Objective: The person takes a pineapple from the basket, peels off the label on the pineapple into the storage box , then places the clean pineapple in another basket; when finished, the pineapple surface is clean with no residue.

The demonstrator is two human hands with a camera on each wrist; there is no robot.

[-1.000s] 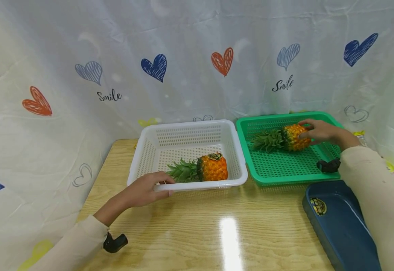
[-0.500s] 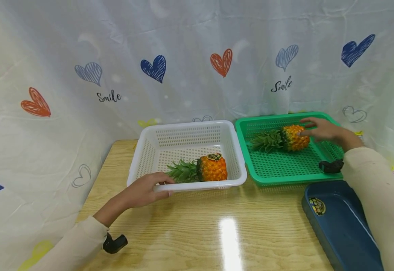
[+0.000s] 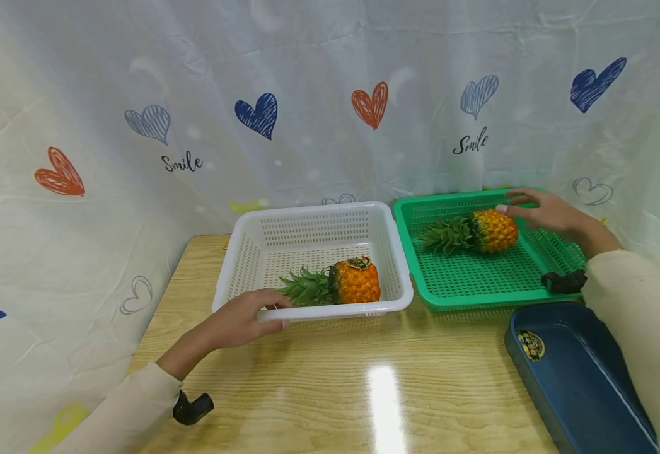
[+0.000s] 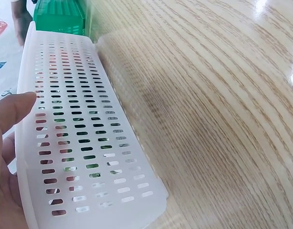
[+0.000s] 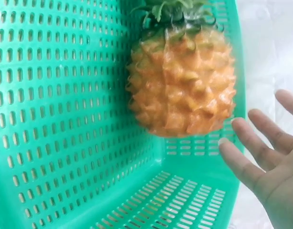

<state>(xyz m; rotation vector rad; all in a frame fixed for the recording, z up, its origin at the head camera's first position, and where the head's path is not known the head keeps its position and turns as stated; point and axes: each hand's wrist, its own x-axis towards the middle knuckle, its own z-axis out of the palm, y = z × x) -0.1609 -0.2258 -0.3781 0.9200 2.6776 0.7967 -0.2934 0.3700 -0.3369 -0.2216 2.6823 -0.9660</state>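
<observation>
1. Now the right hand [image 3: 551,213] has drawn up and back from the orange pineapple with a green leafy crown [image 3: 494,231]. Fingers are extended and spread; grip released, nothing held. Whether the thumb tip brushes the skin, cannot tell.
2. This pineapple lies on its side just below and left of the right fingertips, within the green perforated plastic basket [image 3: 471,274], crown pointing away from that hand. Judgement: the fruit rests on its own, and the handling of it looks complete.
3. Unchanged: the left hand [image 3: 244,320] grasps the near rim of the white perforated plastic basket [image 3: 307,255], thumb outside, fingers over the inner side. Probably a steadying grip.
4. Just right of the left fingers, inside the white basket: a second orange pineapple bearing a dark oval label [image 3: 358,282], also on its side, its crown near those fingertips.
5. Nearer the person than the right hand, under the right forearm: a dark blue rectangular tray [image 3: 579,378]. Below the left grip: pale wood-grain table [image 3: 307,391]. Beyond both hands: white heart-printed curtain [image 3: 307,50].
6. Possible obstacles: the green rim around the right hand's reach; the black wrist device [image 3: 563,282], which overlaps that basket's near right corner in the head view.
</observation>
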